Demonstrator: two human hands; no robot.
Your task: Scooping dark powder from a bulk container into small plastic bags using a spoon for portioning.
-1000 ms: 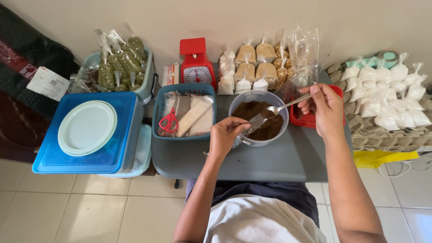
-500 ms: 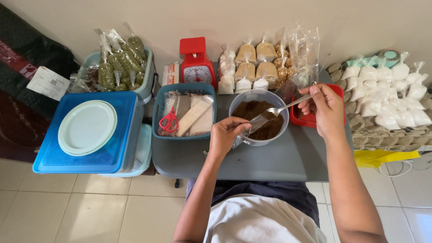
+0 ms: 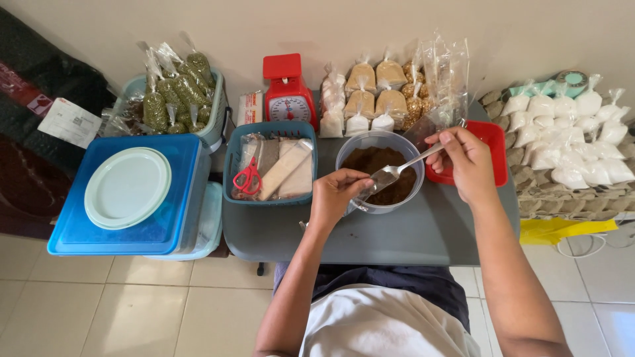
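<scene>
Right hand (image 3: 471,160): fingers pinching the spoon (image 3: 397,170) handle, its scoop over the brown powder.
Left hand (image 3: 336,196): fingers curled on the bowl (image 3: 344,155) rim, touching the scoop.

bench (image 3: 410,231) grey | bowl (image 3: 344,155) clear, brown powder (image 3: 374,162) | spoon (image 3: 390,175) silver | scissors (image 3: 247,180) red | basket (image 3: 231,165) teal | scale (image 3: 286,92) red | lid (image 3: 127,187) pale green | box (image 3: 178,218) blue

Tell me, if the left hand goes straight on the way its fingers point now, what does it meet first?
The left hand points right and slightly away, at the bowl of brown powder. It would probably meet the bowl's near rim at once, then the spoon above it; depth is unclear.
</scene>
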